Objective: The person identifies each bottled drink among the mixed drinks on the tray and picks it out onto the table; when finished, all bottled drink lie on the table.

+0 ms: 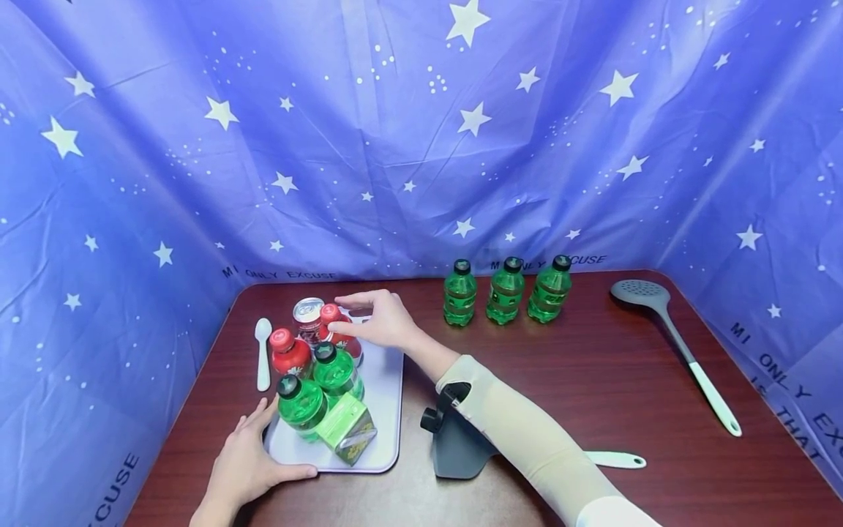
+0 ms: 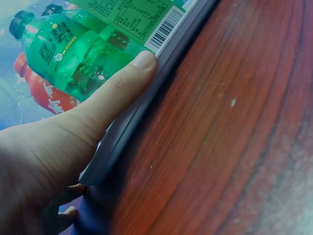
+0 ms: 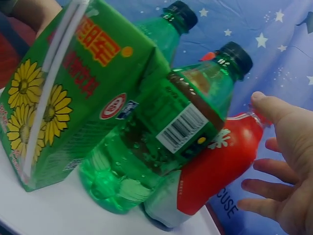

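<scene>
My left hand (image 1: 246,454) grips the near left corner of a white tray (image 1: 385,432), thumb along the front rim and fingers at the left side. At the tray's back, my right hand (image 1: 382,320) spreads its fingers around a red-capped bottle (image 1: 345,342); in the right wrist view its thumb is by the cap, the other fingers apart from the bottle. Beside it stand a soda can (image 1: 307,311) and another red bottle (image 1: 290,357). Nearer are two green bottles (image 1: 337,375) (image 1: 301,407) and a green drink carton (image 3: 73,93) with a straw.
A white spoon (image 1: 263,355) lies left of the tray. Three green bottles (image 1: 459,296) stand along the back. At the right lies a grey skimmer (image 1: 668,322); a dark spatula (image 1: 457,446) with a pale handle lies partly under the right forearm. A starry curtain (image 1: 395,146) encloses the table.
</scene>
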The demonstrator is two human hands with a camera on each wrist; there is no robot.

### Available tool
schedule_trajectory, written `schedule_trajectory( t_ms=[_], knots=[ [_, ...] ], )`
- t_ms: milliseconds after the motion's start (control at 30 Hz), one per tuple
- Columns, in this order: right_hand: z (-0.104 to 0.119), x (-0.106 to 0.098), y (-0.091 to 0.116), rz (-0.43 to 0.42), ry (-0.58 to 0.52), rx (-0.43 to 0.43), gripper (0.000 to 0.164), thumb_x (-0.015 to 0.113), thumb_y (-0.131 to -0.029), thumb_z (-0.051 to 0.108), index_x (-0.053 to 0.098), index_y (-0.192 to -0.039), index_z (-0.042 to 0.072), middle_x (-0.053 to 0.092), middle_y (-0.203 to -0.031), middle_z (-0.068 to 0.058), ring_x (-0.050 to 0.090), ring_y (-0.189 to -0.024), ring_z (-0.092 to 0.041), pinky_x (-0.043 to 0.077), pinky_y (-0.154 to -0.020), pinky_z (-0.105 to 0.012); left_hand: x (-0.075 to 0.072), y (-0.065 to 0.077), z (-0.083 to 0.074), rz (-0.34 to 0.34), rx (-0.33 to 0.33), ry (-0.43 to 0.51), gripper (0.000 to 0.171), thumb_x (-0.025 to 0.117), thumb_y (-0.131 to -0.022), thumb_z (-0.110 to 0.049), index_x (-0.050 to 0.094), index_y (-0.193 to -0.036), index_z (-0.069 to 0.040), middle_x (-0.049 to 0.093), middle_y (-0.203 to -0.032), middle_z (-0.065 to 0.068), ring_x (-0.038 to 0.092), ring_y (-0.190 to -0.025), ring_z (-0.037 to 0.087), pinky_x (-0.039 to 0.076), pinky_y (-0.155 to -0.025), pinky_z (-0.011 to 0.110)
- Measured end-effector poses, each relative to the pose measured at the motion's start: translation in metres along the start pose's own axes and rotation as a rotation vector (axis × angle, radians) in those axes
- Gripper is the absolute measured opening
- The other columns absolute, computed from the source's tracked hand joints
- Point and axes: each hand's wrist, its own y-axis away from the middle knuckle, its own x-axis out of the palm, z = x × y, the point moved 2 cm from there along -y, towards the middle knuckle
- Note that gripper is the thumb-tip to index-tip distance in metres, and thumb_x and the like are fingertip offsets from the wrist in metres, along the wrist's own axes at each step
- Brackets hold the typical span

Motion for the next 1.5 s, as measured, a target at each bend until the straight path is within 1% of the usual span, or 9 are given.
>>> schedule_trajectory(
  t_ms=[167,267,500,600,700,800,1000,1200,1500],
  knots=[
    [0.001,0.006,0.001,0.009,0.150,-0.055,0.054,0.083,-0.075,0.049,0.070,-0.124,0.029,0.077,-0.115,0.006,0.075,-0.103,-0.011,0.061,-0.078,-0.027,-0.001,0.002,-0.001,-0.002,0.003,0.008,0.143,0.076,-0.038,-0.088,0.039,-0.153,-0.012,0.044,-0.150,0.033,0.041,-0.129,0.068,0.043,-0.091,0.077],
    [0.002,0.009,0.001,0.025,0.223,-0.091,0.053,0.082,-0.076,0.051,0.070,-0.123,0.029,0.077,-0.113,0.009,0.074,-0.101,-0.005,0.060,-0.077,-0.022,-0.002,0.002,-0.002,-0.010,0.010,0.010,0.142,0.077,-0.039,-0.088,0.040,-0.152,-0.011,0.044,-0.150,0.033,0.042,-0.130,0.067,0.043,-0.093,0.077],
    [0.000,0.007,-0.001,0.032,0.253,-0.035,0.048,0.081,-0.076,0.055,0.073,-0.118,0.033,0.077,-0.111,0.014,0.075,-0.098,-0.004,0.057,-0.073,-0.019,-0.001,0.001,-0.003,-0.025,0.021,0.018,0.142,0.079,-0.039,-0.085,0.039,-0.152,-0.009,0.045,-0.148,0.034,0.042,-0.133,0.062,0.040,-0.100,0.074],
    [0.001,0.002,-0.002,0.033,0.268,-0.043,0.046,0.080,-0.077,0.053,0.074,-0.117,0.032,0.077,-0.111,0.013,0.074,-0.101,-0.005,0.058,-0.077,-0.021,0.000,0.001,-0.003,-0.028,0.024,0.022,0.142,0.080,-0.039,-0.085,0.039,-0.152,-0.009,0.045,-0.148,0.034,0.042,-0.133,0.063,0.040,-0.100,0.075],
    [0.002,-0.005,-0.002,0.010,0.283,-0.068,0.047,0.080,-0.077,0.052,0.074,-0.118,0.028,0.078,-0.110,0.011,0.073,-0.102,-0.004,0.057,-0.083,-0.019,0.001,0.001,-0.003,-0.031,0.024,0.021,0.142,0.079,-0.039,-0.086,0.040,-0.152,-0.009,0.045,-0.149,0.034,0.041,-0.133,0.063,0.040,-0.100,0.075],
    [0.002,-0.013,-0.001,-0.036,0.291,-0.064,0.049,0.081,-0.077,0.052,0.074,-0.118,0.027,0.078,-0.111,0.009,0.072,-0.101,-0.003,0.057,-0.081,-0.019,0.002,0.001,-0.003,-0.028,0.023,0.019,0.142,0.078,-0.039,-0.086,0.039,-0.152,-0.009,0.044,-0.149,0.034,0.041,-0.133,0.063,0.039,-0.100,0.075],
    [0.004,-0.033,0.004,-0.071,0.220,-0.050,0.047,0.082,-0.077,0.049,0.075,-0.117,0.026,0.079,-0.108,0.004,0.074,-0.102,-0.007,0.061,-0.084,-0.028,-0.001,0.003,-0.004,-0.014,0.010,0.013,0.143,0.077,-0.040,-0.088,0.038,-0.153,-0.009,0.043,-0.150,0.034,0.040,-0.133,0.064,0.039,-0.100,0.075],
    [0.006,-0.056,0.014,-0.108,0.220,-0.054,0.044,0.082,-0.078,0.045,0.075,-0.117,0.026,0.080,-0.103,0.004,0.076,-0.093,-0.005,0.061,-0.075,-0.025,-0.002,0.002,-0.004,-0.021,0.020,0.018,0.142,0.078,-0.041,-0.086,0.038,-0.153,-0.008,0.044,-0.149,0.035,0.041,-0.135,0.060,0.038,-0.102,0.075],
    [0.001,-0.087,0.033,-0.139,0.251,-0.079,0.041,0.083,-0.078,0.043,0.076,-0.115,0.026,0.079,-0.103,0.003,0.076,-0.089,-0.004,0.060,-0.072,-0.020,-0.002,0.003,-0.002,-0.002,-0.005,0.006,0.143,0.076,-0.041,-0.088,0.036,-0.154,-0.012,0.042,-0.151,0.033,0.039,-0.133,0.064,0.042,-0.096,0.076]
  ],
)
